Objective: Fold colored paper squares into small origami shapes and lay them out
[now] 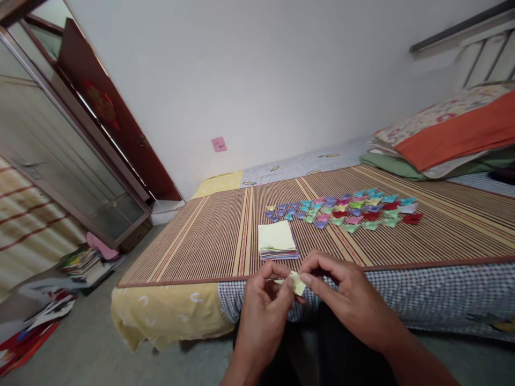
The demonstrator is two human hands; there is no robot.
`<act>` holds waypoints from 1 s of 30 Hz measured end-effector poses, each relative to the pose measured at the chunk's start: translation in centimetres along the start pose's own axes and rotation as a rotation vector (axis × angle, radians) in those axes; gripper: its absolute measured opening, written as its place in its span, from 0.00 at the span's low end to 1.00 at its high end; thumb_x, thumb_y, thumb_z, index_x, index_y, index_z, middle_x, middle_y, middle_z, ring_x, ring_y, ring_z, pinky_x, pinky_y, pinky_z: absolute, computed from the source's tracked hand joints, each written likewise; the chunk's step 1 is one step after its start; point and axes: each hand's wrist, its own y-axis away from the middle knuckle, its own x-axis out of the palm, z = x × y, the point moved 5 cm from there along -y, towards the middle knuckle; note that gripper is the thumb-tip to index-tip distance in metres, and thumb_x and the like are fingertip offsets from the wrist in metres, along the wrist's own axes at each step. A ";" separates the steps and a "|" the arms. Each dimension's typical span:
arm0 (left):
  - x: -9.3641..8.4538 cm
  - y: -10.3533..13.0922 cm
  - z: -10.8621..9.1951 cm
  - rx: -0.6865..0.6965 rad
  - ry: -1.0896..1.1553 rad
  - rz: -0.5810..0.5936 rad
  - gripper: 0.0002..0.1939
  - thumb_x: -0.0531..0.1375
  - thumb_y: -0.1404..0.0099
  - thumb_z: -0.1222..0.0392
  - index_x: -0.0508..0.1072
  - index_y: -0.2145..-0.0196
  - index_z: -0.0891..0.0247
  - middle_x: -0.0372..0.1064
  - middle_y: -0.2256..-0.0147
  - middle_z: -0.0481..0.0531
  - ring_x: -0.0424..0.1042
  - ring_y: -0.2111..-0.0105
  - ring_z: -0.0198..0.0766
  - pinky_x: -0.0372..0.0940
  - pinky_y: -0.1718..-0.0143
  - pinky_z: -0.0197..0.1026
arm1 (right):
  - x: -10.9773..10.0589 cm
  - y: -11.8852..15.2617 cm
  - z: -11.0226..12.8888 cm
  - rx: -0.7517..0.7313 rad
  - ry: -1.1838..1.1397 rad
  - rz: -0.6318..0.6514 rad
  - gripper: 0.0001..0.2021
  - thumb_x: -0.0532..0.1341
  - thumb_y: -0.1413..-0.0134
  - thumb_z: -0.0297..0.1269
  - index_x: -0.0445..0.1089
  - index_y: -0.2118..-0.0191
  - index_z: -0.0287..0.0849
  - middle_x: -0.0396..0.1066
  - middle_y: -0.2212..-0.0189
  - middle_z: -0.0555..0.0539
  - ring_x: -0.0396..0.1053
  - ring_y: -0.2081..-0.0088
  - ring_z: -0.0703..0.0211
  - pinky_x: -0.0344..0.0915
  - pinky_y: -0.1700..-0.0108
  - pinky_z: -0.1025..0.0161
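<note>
Between my two hands is a small piece of folded pale yellow paper (298, 284), held in front of the bed's near edge. My left hand (267, 303) pinches its left side between thumb and fingers. On the right side, the thumb and forefinger of my right hand (341, 289) grip the same paper. Just beyond lies a stack of square paper sheets (277, 236), pale yellow on top with several colours below. Farther right, many small folded paper pieces (356, 205) stand in rows, in blue, purple, green, red, pink and yellow.
A striped bamboo mat (201, 241) covers the bed, over a checked and yellow sheet (173, 308). Pillows and folded bedding (454, 139) are piled at the right. Books (82, 264) lie at the left on the floor, near a glazed door (68, 128).
</note>
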 end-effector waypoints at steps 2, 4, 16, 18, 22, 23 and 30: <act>-0.1 0.0 0.2 -0.015 0.018 -0.016 0.12 0.65 0.33 0.52 0.71 0.67 0.62 0.71 0.74 0.47 0.71 0.74 0.35 0.59 0.73 0.34 | 0.1 0.0 0.0 -0.002 -0.002 0.011 0.11 0.59 0.33 0.33 0.70 0.69 0.44 0.70 0.72 0.52 0.69 0.69 0.59 0.64 0.64 0.62; -0.2 0.0 0.4 -0.032 0.008 -0.015 0.11 0.64 0.33 0.53 0.71 0.67 0.62 0.72 0.72 0.48 0.70 0.75 0.33 0.58 0.74 0.34 | 0.2 -0.1 0.2 -0.019 0.016 0.020 0.11 0.59 0.34 0.32 0.69 0.70 0.44 0.69 0.71 0.51 0.70 0.67 0.59 0.65 0.62 0.62; -0.4 0.3 0.1 0.155 -0.332 -0.124 0.05 0.61 0.35 0.64 0.70 0.69 0.61 0.71 0.68 0.49 0.69 0.68 0.38 0.61 0.68 0.38 | 0.9 -0.1 1.1 -0.131 0.185 -0.009 0.08 0.57 0.38 0.25 0.69 0.67 0.43 0.70 0.67 0.49 0.71 0.64 0.57 0.65 0.61 0.60; -0.4 0.4 -0.3 0.194 -0.383 -0.139 0.06 0.60 0.34 0.65 0.70 0.70 0.61 0.72 0.67 0.50 0.70 0.68 0.39 0.62 0.67 0.39 | 1.0 -0.1 1.1 -0.133 0.193 -0.016 0.09 0.56 0.38 0.25 0.67 0.68 0.43 0.69 0.68 0.49 0.70 0.65 0.58 0.65 0.63 0.61; -0.3 0.7 -1.0 0.281 -0.476 -0.157 0.08 0.58 0.34 0.68 0.69 0.70 0.61 0.73 0.65 0.50 0.71 0.66 0.39 0.63 0.65 0.39 | 1.2 0.0 1.3 -0.165 0.226 -0.045 0.08 0.56 0.40 0.24 0.66 0.68 0.43 0.69 0.68 0.49 0.70 0.67 0.58 0.65 0.64 0.60; -0.3 0.7 -1.1 0.297 -0.490 -0.161 0.08 0.58 0.34 0.69 0.69 0.70 0.61 0.73 0.65 0.50 0.72 0.66 0.39 0.63 0.65 0.39 | 1.2 0.0 1.3 -0.174 0.235 -0.050 0.08 0.56 0.40 0.24 0.66 0.68 0.43 0.69 0.68 0.49 0.70 0.67 0.57 0.65 0.64 0.60; -0.4 1.0 -1.4 0.307 -0.463 -0.149 0.08 0.59 0.34 0.69 0.70 0.71 0.61 0.74 0.64 0.51 0.73 0.65 0.39 0.65 0.64 0.39 | 1.5 0.2 1.6 -0.326 0.308 -0.045 0.09 0.55 0.38 0.23 0.65 0.68 0.43 0.68 0.69 0.48 0.69 0.66 0.56 0.65 0.64 0.59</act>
